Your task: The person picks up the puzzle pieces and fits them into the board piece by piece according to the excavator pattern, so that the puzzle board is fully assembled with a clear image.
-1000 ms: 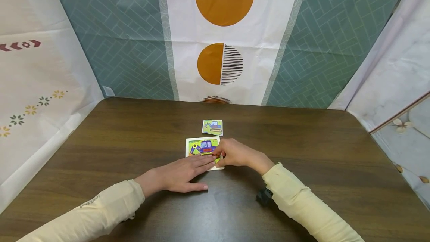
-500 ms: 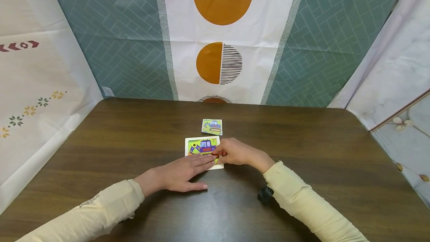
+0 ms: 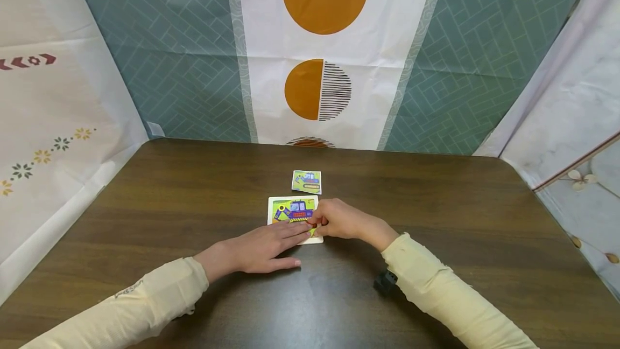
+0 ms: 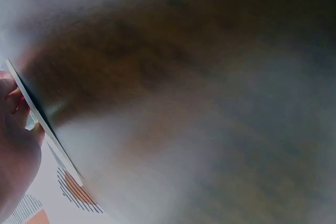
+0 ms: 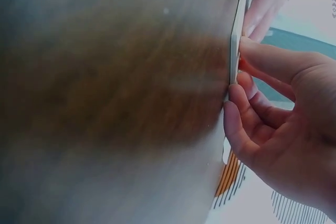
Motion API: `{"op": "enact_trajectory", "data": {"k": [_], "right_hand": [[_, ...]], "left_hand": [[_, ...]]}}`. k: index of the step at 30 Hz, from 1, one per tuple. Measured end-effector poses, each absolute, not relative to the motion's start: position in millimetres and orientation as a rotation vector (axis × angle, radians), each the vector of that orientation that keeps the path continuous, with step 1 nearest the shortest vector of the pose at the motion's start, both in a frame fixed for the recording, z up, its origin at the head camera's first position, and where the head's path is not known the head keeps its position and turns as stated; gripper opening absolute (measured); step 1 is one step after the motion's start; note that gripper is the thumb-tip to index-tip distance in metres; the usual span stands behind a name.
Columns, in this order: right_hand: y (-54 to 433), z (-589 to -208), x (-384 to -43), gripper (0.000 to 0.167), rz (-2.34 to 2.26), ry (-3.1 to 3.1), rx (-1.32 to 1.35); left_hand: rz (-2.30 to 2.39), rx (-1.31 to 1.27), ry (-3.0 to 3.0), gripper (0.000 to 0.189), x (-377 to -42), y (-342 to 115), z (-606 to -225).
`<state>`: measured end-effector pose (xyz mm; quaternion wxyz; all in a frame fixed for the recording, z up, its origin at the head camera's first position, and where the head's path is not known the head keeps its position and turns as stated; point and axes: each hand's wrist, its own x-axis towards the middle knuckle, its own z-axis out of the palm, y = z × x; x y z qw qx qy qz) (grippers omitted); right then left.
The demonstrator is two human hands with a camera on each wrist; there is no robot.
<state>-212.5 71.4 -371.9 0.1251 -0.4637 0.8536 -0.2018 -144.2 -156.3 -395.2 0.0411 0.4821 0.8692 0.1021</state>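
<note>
A white-framed puzzle board (image 3: 270, 211) with a blue-purple excavator on green lies on the brown table. My left hand (image 3: 259, 248) rests flat across its lower part, fingers straight and thumb stretched apart from them. At the board's right side my right hand (image 3: 341, 221) has its thumb and index finger pinched together over the picture. Between them shows a bit of a small red-orange puzzle piece (image 5: 241, 63), mostly hidden by the fingers. In the right wrist view the other fingertips (image 5: 232, 121) sit low by the board's edge (image 5: 234, 51).
Just behind the board lies a small picture card (image 3: 307, 182) with a similar excavator. The wooden table (image 3: 203, 182) reaches back to a patterned cloth wall (image 3: 194, 69), with cloth on both sides too. A small black device (image 3: 385, 283) is under the right sleeve.
Both hands stay in nearly the same place on the board. The right fingers have shifted only slightly over the red piece, and the whole view has moved a little with the head.
</note>
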Motion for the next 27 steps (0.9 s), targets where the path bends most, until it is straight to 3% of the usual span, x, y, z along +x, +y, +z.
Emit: {"op": "enact_trajectory", "data": {"k": [27], "right_hand": [[69.5, -373.5, -204.5, 0.013, -0.559, 2.506, -1.305]], "left_hand": [[0.248, 1.56, 2.702, 0.056, -150.6, -147.7, -391.3]]}}
